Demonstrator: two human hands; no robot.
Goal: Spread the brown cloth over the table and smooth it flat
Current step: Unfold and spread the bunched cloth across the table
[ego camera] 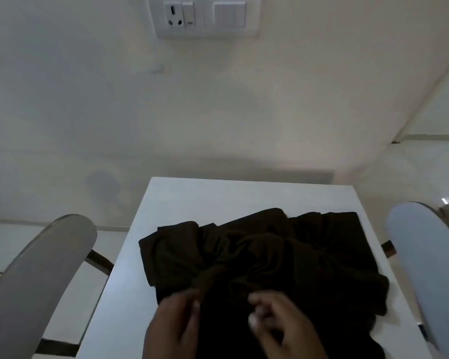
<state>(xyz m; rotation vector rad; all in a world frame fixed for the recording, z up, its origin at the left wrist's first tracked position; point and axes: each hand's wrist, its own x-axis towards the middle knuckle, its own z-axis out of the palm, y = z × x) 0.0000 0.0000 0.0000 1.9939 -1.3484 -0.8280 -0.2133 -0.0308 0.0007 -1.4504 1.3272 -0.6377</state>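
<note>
A dark brown cloth (265, 257) lies crumpled in folds on the small white table (192, 195), covering its middle and near part. My left hand (171, 325) rests at the cloth's near left edge, fingers curled and pinching the fabric. My right hand (280, 325) hovers over the near middle of the cloth with fingers bent; the blur hides whether it grips fabric. The far strip and left side of the table are bare.
A grey chair back (36, 275) stands close on the left of the table and a pale blue chair back (425, 260) on the right. A cream wall with a socket and switch plate (205, 18) rises behind the table.
</note>
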